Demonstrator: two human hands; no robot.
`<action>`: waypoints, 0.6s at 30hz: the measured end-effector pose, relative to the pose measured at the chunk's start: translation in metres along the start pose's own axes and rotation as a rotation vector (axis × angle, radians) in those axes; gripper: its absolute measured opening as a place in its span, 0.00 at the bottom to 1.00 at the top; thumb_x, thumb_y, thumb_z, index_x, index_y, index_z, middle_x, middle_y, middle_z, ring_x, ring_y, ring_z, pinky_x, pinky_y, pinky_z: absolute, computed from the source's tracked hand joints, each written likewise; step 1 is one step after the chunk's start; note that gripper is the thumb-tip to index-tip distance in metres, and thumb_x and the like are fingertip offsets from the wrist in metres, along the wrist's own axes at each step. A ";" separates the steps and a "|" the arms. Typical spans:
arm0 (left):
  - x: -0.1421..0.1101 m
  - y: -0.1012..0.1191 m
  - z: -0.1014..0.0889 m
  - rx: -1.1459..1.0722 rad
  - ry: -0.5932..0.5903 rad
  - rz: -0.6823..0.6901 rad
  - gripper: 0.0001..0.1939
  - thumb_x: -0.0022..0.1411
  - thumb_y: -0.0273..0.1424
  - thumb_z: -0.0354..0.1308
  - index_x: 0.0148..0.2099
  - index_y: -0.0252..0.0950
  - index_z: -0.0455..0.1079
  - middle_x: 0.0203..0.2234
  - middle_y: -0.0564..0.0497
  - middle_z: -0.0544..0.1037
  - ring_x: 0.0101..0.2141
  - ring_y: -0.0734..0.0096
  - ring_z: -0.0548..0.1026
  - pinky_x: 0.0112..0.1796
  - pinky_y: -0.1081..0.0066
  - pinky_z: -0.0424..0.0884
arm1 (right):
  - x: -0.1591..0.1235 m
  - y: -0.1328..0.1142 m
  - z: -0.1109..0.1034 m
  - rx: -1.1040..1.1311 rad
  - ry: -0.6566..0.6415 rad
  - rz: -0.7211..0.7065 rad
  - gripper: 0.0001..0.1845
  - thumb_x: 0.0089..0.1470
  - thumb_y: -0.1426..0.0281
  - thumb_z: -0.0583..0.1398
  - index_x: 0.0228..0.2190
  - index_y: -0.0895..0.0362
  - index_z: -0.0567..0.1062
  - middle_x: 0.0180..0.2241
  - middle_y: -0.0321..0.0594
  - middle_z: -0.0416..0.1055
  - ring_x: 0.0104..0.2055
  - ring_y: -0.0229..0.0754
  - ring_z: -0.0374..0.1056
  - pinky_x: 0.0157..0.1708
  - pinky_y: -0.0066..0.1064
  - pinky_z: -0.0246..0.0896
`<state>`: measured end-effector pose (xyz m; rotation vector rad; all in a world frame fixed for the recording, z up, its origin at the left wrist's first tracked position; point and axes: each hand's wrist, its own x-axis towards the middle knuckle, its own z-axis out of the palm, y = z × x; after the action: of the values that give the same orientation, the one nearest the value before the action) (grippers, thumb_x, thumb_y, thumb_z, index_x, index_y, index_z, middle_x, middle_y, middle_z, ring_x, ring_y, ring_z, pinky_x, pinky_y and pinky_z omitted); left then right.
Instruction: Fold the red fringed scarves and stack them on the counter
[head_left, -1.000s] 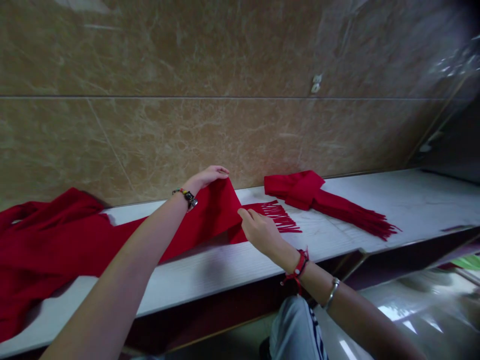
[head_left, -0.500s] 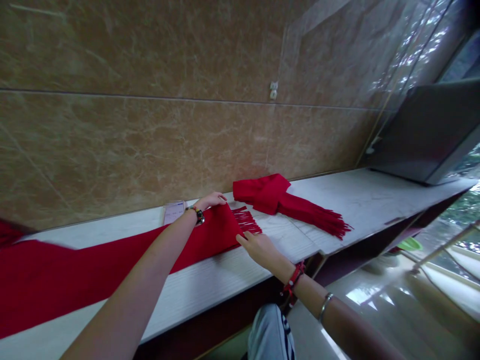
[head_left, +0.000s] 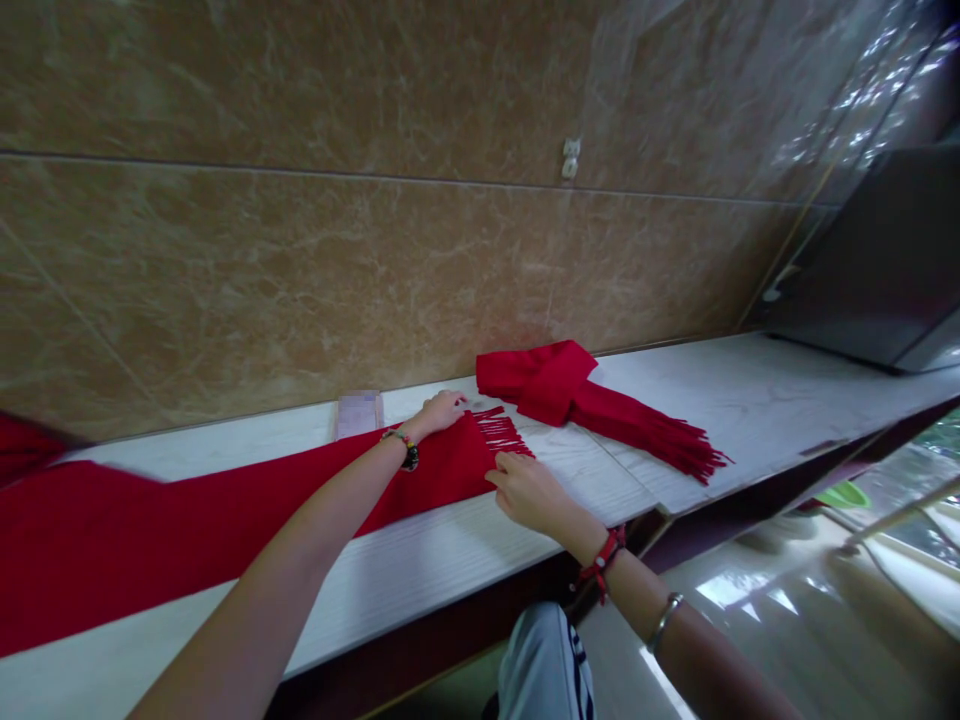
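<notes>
A long red scarf (head_left: pixel 225 510) lies stretched flat along a white shelf (head_left: pixel 465 550), its fringed end (head_left: pixel 504 436) pointing right. My left hand (head_left: pixel 442 410) pinches the far corner of that end, by the wall. My right hand (head_left: pixel 525 490) pinches the near corner, just beside the fringe. Both hands press the cloth down on the shelf. A second red scarf (head_left: pixel 577 395), folded, with its fringe spread to the right, lies just beyond my hands.
A brown marble wall (head_left: pixel 375 250) rises right behind the shelf. A small pale card (head_left: pixel 358 412) lies against the wall, left of my left hand. A dark box (head_left: pixel 877 270) stands at the shelf's far right end. Shiny floor shows below right.
The scarf end was held up off the shelf a second ago; it now lies flat, pulled out straight to the right. Both hands came down onto the shelf with it.
</notes>
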<state>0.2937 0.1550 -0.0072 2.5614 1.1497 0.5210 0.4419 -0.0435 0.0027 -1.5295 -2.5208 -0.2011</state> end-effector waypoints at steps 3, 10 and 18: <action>-0.031 -0.002 -0.016 0.057 0.073 0.023 0.18 0.56 0.29 0.51 0.51 0.35 0.63 0.47 0.44 0.67 0.48 0.62 0.64 0.49 0.63 0.59 | 0.009 -0.002 -0.003 0.077 0.103 -0.018 0.10 0.51 0.73 0.53 0.34 0.59 0.74 0.37 0.45 0.66 0.42 0.42 0.61 0.42 0.34 0.57; -0.163 -0.038 -0.064 0.248 0.123 0.177 0.16 0.60 0.32 0.47 0.50 0.35 0.64 0.47 0.44 0.65 0.48 0.65 0.64 0.50 0.65 0.60 | 0.058 -0.034 0.013 0.146 0.146 -0.155 0.21 0.56 0.66 0.51 0.49 0.63 0.65 0.51 0.51 0.62 0.55 0.46 0.53 0.54 0.39 0.50; -0.254 -0.082 -0.078 0.259 -0.053 -0.018 0.25 0.62 0.43 0.41 0.58 0.38 0.56 0.57 0.44 0.57 0.56 0.64 0.56 0.54 0.63 0.52 | 0.084 -0.056 0.046 0.135 -0.036 -0.151 0.26 0.58 0.59 0.44 0.56 0.54 0.54 0.59 0.45 0.50 0.60 0.47 0.43 0.55 0.51 0.42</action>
<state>0.0487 0.0234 -0.0227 2.7592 1.2955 0.3159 0.3503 0.0126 -0.0239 -1.3058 -2.6202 -0.0225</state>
